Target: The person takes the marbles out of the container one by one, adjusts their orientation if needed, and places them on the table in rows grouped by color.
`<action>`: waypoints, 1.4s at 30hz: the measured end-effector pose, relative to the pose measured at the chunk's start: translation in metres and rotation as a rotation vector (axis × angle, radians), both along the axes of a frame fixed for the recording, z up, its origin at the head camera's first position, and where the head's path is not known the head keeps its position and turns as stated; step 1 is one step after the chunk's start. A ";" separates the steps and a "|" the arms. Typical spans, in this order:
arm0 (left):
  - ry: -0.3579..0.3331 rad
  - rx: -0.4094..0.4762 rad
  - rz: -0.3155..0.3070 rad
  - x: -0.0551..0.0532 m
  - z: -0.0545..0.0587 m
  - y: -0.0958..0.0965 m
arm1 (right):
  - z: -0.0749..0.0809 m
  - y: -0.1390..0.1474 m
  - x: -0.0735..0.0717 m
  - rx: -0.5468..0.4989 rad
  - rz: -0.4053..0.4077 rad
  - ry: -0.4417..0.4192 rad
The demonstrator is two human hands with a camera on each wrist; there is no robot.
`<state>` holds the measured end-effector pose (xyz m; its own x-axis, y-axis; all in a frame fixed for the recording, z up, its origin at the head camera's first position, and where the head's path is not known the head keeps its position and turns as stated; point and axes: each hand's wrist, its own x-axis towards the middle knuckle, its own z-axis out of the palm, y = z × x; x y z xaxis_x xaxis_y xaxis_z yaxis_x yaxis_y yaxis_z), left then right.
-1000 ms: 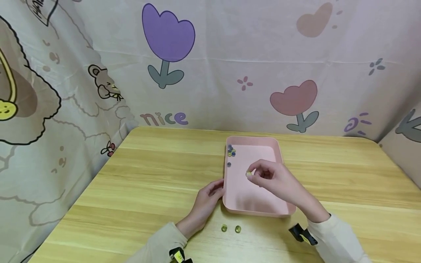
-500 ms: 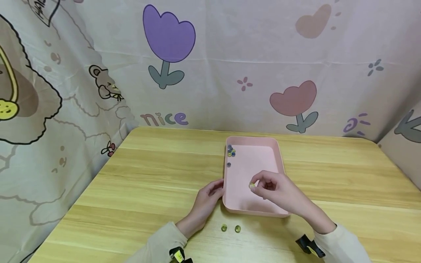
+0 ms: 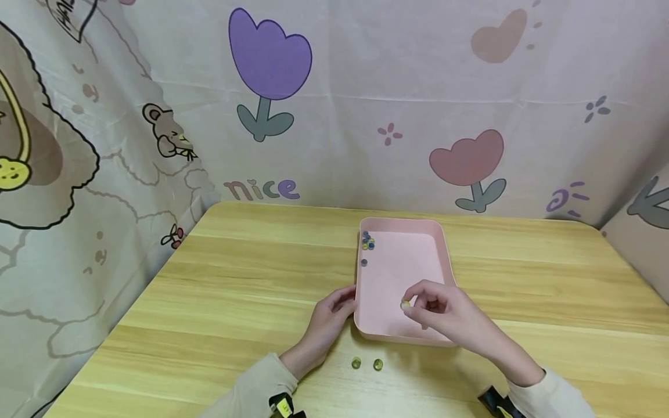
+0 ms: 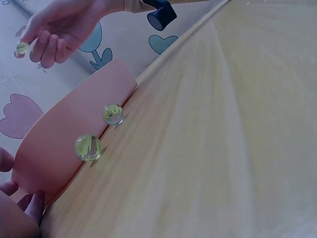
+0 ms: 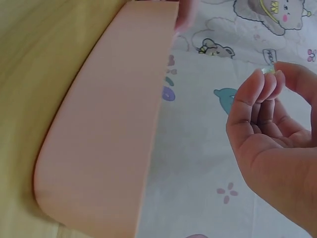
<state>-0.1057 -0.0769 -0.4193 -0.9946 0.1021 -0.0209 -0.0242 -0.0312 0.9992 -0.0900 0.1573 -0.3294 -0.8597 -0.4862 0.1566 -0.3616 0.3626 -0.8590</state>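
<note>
My right hand pinches a clear yellow-green marble between thumb and fingertips, above the near part of a pink tray. In the right wrist view the fingers mostly hide that marble. My left hand rests its fingers against the outside of the tray's left wall; some fingertips are hidden. Two more yellow-green marbles, a left one and a right one, lie on the wood before the tray's near wall. Inside, several blue and yellow marbles cluster at the far left, with a bluish one apart.
The wooden tabletop extends to both sides of the tray. Printed cloth hangs along the back and sides. Each sleeve bears a dark wrist camera, one at the left cuff and one at the right cuff.
The right hand has moved toward the front of the tray and slightly right, still pinching its marble. The left hand, tray and other marbles have stayed in place.
</note>
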 end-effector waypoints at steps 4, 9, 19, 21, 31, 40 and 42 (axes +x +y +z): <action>-0.002 -0.002 -0.002 -0.001 0.000 0.000 | 0.002 -0.001 0.002 -0.028 0.014 -0.005; -0.006 0.002 -0.004 -0.001 -0.001 0.000 | 0.002 -0.001 0.004 -0.044 0.027 0.002; -0.004 -0.002 -0.008 0.000 0.001 -0.001 | -0.004 0.000 0.010 -0.055 0.006 -0.042; 0.002 -0.003 -0.008 0.001 0.001 0.000 | -0.005 0.000 0.010 -0.059 0.002 -0.052; 0.004 -0.004 -0.008 -0.001 0.000 0.000 | -0.014 -0.004 0.015 -0.050 0.034 -0.021; -0.004 -0.008 -0.008 -0.001 -0.001 -0.001 | -0.019 -0.003 0.020 0.007 -0.027 -0.025; -0.004 -0.008 -0.007 -0.001 -0.001 -0.001 | -0.020 -0.002 0.020 0.007 -0.031 -0.023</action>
<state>-0.1072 -0.0778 -0.4202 -0.9937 0.1087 -0.0259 -0.0285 -0.0227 0.9993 -0.0699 0.1551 -0.3492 -0.8776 -0.4605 0.1334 -0.3303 0.3791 -0.8644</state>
